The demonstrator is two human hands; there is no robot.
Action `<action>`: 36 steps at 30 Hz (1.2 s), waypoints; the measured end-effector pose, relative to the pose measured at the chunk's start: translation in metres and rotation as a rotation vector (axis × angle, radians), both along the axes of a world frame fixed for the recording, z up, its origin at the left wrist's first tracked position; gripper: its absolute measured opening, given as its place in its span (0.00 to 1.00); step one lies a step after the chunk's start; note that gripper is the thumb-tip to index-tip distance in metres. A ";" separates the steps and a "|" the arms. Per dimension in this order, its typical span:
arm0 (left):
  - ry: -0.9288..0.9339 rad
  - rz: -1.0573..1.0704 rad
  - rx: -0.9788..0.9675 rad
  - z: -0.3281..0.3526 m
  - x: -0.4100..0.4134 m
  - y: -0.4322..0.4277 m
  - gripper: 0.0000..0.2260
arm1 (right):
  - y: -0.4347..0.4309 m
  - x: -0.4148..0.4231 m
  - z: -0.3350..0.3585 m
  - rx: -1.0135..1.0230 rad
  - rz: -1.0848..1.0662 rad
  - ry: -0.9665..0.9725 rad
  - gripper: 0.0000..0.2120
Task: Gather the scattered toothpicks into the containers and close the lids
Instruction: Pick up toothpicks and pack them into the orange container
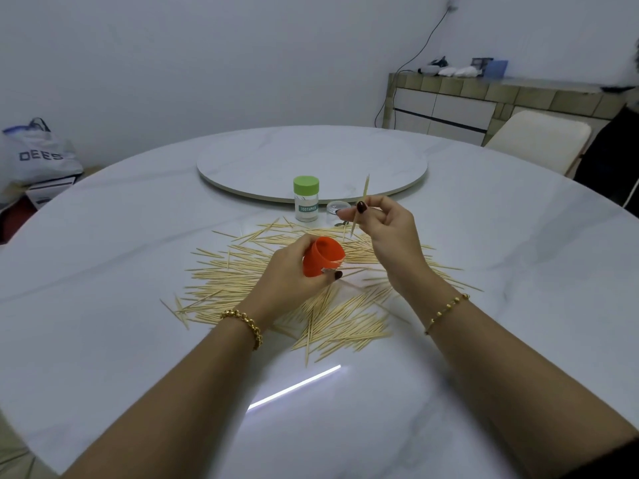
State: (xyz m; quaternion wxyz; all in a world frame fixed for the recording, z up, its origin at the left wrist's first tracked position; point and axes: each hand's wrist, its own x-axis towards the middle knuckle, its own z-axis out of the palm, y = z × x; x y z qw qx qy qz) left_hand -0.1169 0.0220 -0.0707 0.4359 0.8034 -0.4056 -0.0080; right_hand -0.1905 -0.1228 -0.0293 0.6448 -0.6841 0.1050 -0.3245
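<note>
The left hand point(294, 271) grips an orange container point(321, 257) tilted above the scattered toothpicks point(242, 281) on the marble bench point(121, 236). The right hand point(383, 226) pinches a few toothpicks point(363, 198) upright. A green-lidded toothpick jar point(306, 198) stands closed beyond the pile.

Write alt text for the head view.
A person's left hand holds an orange container while the right hand pinches toothpicks above a scattered pile on a white marble table. A green-lidded toothpick jar stands behind.
</note>
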 end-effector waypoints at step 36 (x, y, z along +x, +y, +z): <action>0.001 0.095 -0.021 0.005 0.010 0.007 0.25 | -0.034 0.003 -0.048 -1.153 -0.241 0.396 0.07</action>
